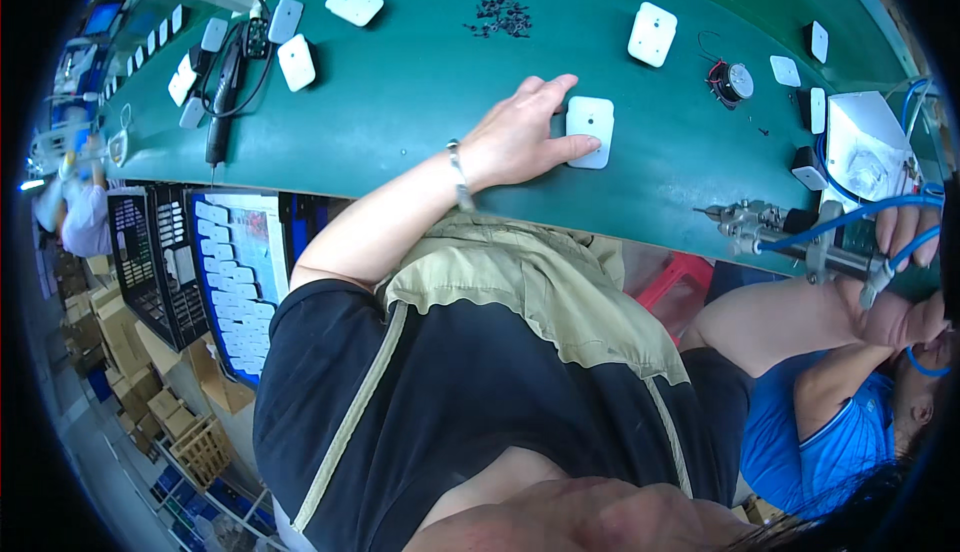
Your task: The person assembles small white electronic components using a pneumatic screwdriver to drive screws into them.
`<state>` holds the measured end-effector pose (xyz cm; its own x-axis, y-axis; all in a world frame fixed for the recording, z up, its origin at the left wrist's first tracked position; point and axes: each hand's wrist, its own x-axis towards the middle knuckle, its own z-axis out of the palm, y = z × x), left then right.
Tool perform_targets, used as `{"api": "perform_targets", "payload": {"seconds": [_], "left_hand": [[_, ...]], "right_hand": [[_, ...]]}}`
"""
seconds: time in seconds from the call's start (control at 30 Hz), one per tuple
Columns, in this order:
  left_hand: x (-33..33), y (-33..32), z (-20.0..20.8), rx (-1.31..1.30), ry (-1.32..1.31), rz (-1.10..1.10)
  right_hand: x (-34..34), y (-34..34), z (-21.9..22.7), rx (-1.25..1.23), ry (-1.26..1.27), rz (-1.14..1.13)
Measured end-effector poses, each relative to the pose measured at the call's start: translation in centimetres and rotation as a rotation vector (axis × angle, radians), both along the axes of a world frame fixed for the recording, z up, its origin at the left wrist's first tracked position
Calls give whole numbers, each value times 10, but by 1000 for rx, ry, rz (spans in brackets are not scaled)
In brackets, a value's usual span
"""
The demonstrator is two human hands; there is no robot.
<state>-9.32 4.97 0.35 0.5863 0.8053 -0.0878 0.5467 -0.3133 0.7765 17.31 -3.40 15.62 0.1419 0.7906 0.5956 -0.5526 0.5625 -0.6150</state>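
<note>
My left hand (520,137) rests on the green worktop with its fingers stretched out. Its thumb lies across a white rounded-rectangular housing (592,112) with a small dark dot on its face. The index finger reaches past the far left corner of that housing. My right arm extends to the far right, where my right hand (905,237) is partly hidden behind a metal screw-driving tool (835,254) with blue hoses. A white tray (868,117) is beside its fingers; their grip is not clear.
A pile of small dark screws (502,18) lies at the back. More white housings (652,35) stand around the green worktop (400,82). A small round motor-like part (738,82) with wires lies at right. A black handheld driver (228,97) is at left. A co-worker's blue sleeve (850,452) shows lower right.
</note>
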Motion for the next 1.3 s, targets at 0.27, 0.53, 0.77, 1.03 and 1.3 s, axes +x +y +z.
{"api": "perform_targets", "payload": {"seconds": [0.27, 0.53, 0.77, 1.03, 1.3], "left_hand": [[18, -25, -7, 265, -97, 9], [35, -27, 1, -905, -667, 84], [37, -29, 4, -1184, -752, 9], [38, -29, 3, -1252, -799, -31], [38, -34, 4, -1330, -841, 8]], "right_hand": [[-5, 11, -2, 44, -145, -237], [-38, 12, 7, -16, -52, -270], [-34, 14, 8, -61, 19, -293], [-36, 14, 13, -99, 109, -300], [-61, 16, 17, -139, 197, -300]]}}
